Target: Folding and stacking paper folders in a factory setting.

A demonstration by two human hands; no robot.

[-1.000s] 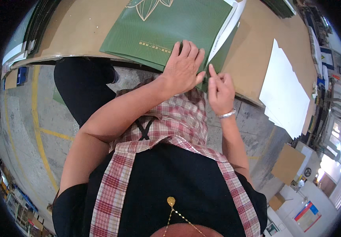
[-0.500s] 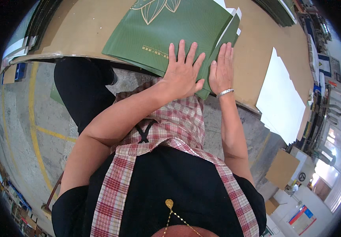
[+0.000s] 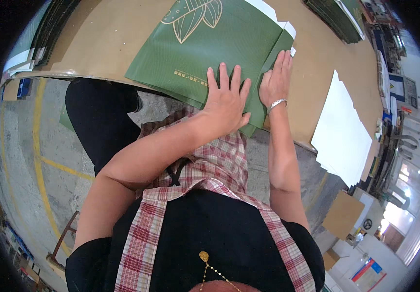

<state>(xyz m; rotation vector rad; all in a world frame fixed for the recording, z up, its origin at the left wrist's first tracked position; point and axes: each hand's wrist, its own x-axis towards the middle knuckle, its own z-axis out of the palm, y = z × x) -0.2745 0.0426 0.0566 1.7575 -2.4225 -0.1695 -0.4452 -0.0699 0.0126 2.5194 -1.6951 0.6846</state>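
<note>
A flat green printed paper piece (image 3: 219, 51) with a gold leaf pattern, like an unfolded paper bag or folder, lies on the brown table (image 3: 98, 46). White tabs (image 3: 280, 28) stick out along its far right corner. My left hand (image 3: 223, 104) is spread flat on its lower right part, holding nothing. At the right edge, my right hand (image 3: 274, 86) rests on a narrow creased flap with its fingers stretched out and close together. Part of the flap is hidden under that hand.
White sheets (image 3: 341, 131) lie at the table's right, overhanging its near edge. Stacks of dark green pieces stand at the far left (image 3: 54, 31) and far right (image 3: 334, 19). A cardboard box (image 3: 343, 214) is on the floor at right.
My right hand has tilted and slid slightly along the flap, which now lies more folded over. The left hand stays spread on the paper. The whole view has shifted a little.
</note>
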